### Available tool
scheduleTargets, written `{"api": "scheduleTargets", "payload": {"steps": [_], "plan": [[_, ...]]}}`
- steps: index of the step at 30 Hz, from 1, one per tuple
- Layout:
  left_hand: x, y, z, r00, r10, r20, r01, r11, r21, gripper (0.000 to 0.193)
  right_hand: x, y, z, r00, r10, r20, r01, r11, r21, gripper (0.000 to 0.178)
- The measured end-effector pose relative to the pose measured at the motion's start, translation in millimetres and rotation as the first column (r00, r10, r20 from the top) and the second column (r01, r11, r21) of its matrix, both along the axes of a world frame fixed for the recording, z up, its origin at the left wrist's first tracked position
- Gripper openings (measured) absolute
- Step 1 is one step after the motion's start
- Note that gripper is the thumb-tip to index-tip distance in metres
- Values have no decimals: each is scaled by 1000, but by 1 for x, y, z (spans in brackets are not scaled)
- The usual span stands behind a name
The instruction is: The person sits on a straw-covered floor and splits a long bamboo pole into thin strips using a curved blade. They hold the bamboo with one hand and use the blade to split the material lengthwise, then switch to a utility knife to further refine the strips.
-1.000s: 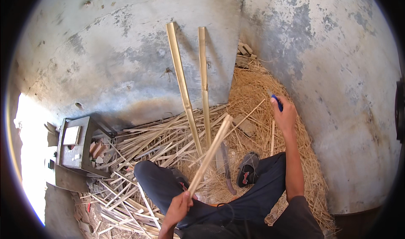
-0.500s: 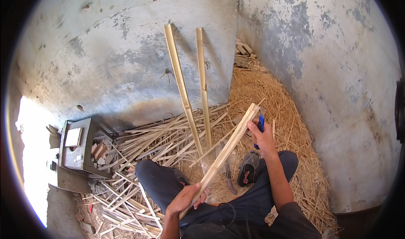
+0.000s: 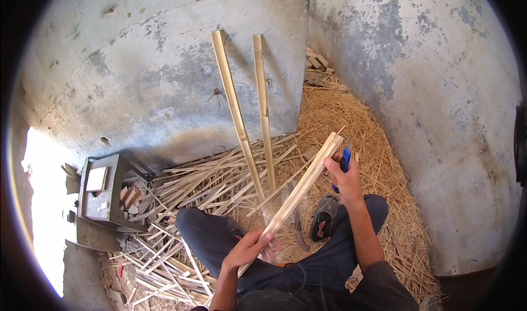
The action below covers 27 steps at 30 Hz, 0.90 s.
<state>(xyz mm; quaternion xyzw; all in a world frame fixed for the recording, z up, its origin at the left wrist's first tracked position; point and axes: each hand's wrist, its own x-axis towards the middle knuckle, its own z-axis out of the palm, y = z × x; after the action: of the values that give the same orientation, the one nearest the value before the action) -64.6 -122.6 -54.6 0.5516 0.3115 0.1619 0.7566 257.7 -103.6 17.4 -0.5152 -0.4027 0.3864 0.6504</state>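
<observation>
A long split bamboo strip [image 3: 303, 189] slants across my lap, its upper end toward the far right. Near its lower end, my left hand [image 3: 247, 249] is closed around it. My right hand [image 3: 348, 182] grips a blue utility knife [image 3: 345, 159] with the blade pointing up, beside the strip's upper end. The right thumb rests against the strip's edge. A thin sliver sticks out past that end. On the floor between my legs lies a dark curved blade-like tool [image 3: 300, 231], partly behind the strip.
Two bamboo lengths [image 3: 233, 98] lean on the worn wall [image 3: 159, 80]. Split strips [image 3: 192, 182] are heaped at left, and straw-like shavings [image 3: 335, 110] cover the floor at right. A small wooden stand [image 3: 107, 193] with rubble inside stands far left. My shoe [image 3: 324, 219] is near the tool.
Both hands and the bamboo strip have shifted slightly to the right. The knife has turned a little, and its blade shows more plainly beside the strip's end.
</observation>
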Motion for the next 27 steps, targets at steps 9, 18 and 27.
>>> {"api": "scheduleTargets", "payload": {"steps": [9, 18, 27], "plan": [[7, -8, 34, 989, 120, -83, -113, 990, 90, 40, -8, -32, -10, 890, -85, 448, 30, 991, 130, 34], [24, -7, 56, 968, 215, -131, -166, 936, 310, 35, -50, -56, -7, 496, -52, 867, -147, 979, 143, 30], [36, -9, 71, 900, 345, -264, -154, 822, 548, 25, -43, -47, 8, 804, -92, 587, 53, 995, 84, 33]]}}
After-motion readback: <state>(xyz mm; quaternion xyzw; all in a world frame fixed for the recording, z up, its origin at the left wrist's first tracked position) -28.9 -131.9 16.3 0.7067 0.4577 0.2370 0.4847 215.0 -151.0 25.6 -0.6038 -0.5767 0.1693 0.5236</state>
